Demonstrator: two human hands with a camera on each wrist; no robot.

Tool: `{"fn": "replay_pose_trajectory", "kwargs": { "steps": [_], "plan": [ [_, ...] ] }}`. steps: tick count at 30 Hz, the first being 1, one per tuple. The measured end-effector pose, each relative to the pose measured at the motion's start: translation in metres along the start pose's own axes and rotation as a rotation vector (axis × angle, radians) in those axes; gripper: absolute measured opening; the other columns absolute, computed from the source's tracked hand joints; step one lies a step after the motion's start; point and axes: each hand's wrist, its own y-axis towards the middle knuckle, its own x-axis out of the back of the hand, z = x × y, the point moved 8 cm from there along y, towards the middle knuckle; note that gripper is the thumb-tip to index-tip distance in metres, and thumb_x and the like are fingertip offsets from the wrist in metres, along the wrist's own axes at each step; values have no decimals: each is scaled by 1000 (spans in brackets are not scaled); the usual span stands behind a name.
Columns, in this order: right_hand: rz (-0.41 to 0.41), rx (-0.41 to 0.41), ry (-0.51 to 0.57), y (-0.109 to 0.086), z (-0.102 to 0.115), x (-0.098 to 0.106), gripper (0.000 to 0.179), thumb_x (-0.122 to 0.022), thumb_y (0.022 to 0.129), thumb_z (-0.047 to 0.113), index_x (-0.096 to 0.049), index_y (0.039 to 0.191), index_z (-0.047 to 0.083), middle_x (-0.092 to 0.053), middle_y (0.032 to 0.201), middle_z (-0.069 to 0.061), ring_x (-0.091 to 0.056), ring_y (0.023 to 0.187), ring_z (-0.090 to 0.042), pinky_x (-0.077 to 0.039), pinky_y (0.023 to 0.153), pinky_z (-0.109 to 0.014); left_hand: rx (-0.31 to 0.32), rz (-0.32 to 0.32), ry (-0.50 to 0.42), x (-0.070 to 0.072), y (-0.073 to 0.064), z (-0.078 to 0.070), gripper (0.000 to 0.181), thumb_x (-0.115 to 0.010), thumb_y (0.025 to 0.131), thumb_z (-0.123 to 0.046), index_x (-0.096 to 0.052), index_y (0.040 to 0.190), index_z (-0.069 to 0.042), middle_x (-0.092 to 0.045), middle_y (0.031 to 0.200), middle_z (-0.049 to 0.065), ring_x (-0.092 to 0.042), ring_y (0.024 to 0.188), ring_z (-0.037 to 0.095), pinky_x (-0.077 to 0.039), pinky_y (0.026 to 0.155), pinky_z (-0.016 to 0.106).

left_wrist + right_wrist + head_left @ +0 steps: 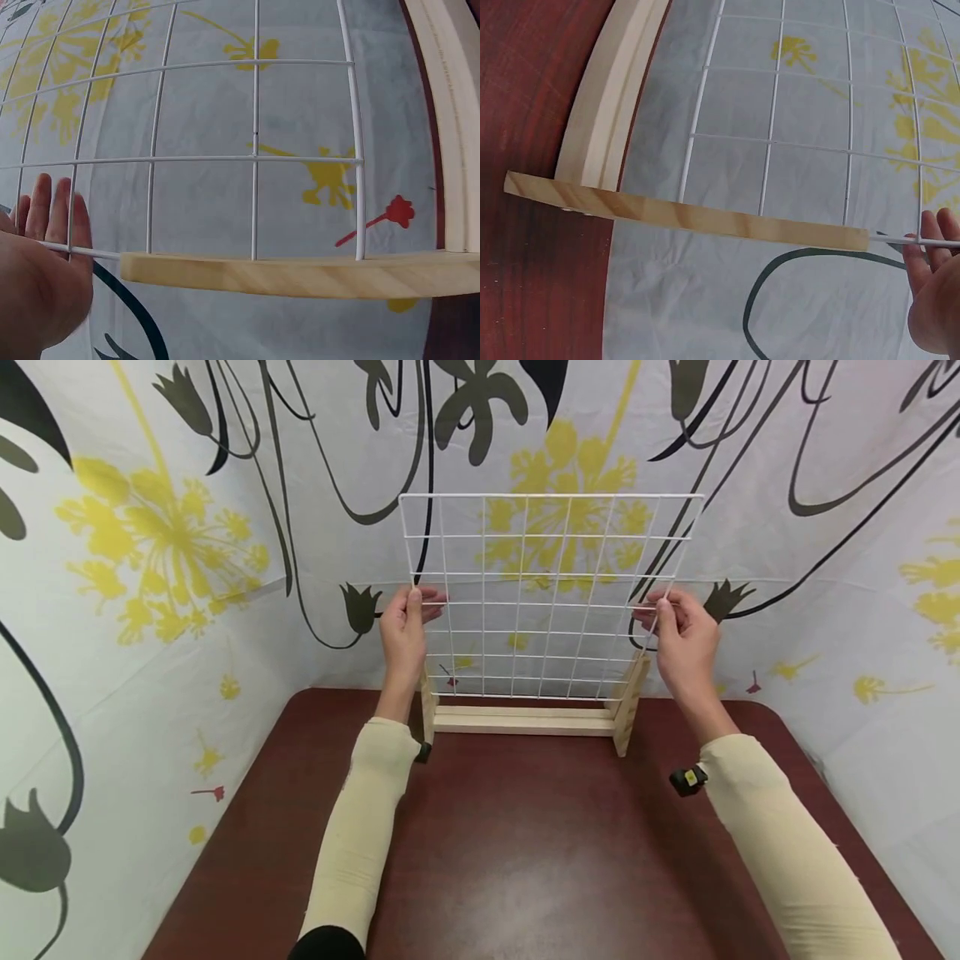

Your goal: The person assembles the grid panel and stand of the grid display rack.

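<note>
A white wire grid panel (pixel 551 495) stands upright at the back of the table, its lower part between the two side pieces of a pale wooden stand (pixel 525 721). My left hand (pixel 403 635) pinches the panel's left edge, thumb in front and fingers behind the wires. On the opposite edge my right hand (pixel 686 639) grips at about the same height. In the left wrist view the wooden side piece (pixel 300 276) runs along the panel's edge just below that hand. The right wrist view has the other side piece (pixel 705 219) beside the grid's lower corner.
The dark red-brown table (pixel 525 835) reaches back to a white fabric wall (pixel 300 527) printed with grey and yellow flowers. Similar fabric encloses the left and right sides. A small black device (pixel 688 780) sits at the right cuff.
</note>
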Motion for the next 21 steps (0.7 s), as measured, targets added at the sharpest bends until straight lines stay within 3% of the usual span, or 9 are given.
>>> {"fn": "replay_pose_trajectory", "kwargs": {
  "steps": [3,5,10,15,21],
  "plan": [
    [-8,18,-22,-4,-4,1,23,-53,97,7,-63,105,-12,-72,94,-14,-73,84,-15,-56,79,-19,1,11,71,3,-4,2,32,-43,103,-15,-63,105,10,-69,103,28,-67,98,42,-53,90,48],
    [-14,29,-43,-6,-9,2,24,-53,96,6,-63,105,-14,-71,94,-14,-73,81,-11,-55,78,-17,-9,26,83,4,-6,3,32,-44,103,-13,-63,104,11,-69,102,29,-67,97,43,-52,90,50],
    [-32,70,-204,-9,-26,9,21,-57,96,14,-69,103,-2,-69,95,-20,-68,78,-9,-49,71,-12,-23,32,74,7,-12,7,31,-45,102,-11,-64,103,13,-68,100,32,-67,96,44,-52,89,49],
    [-47,65,-382,-12,-38,13,20,-58,96,25,-73,99,13,-69,89,-13,-57,68,2,-41,62,-10,1,24,104,12,-18,13,30,-46,101,-12,-66,101,11,-69,99,30,-70,91,28,-52,84,43],
    [-45,34,-445,-20,-48,17,20,-58,96,28,-74,100,16,-72,93,-5,-56,69,4,-41,62,-9,58,47,67,13,-25,26,30,-47,101,-12,-65,104,12,-67,100,32,-65,81,9,-49,76,25]
  ]
}}
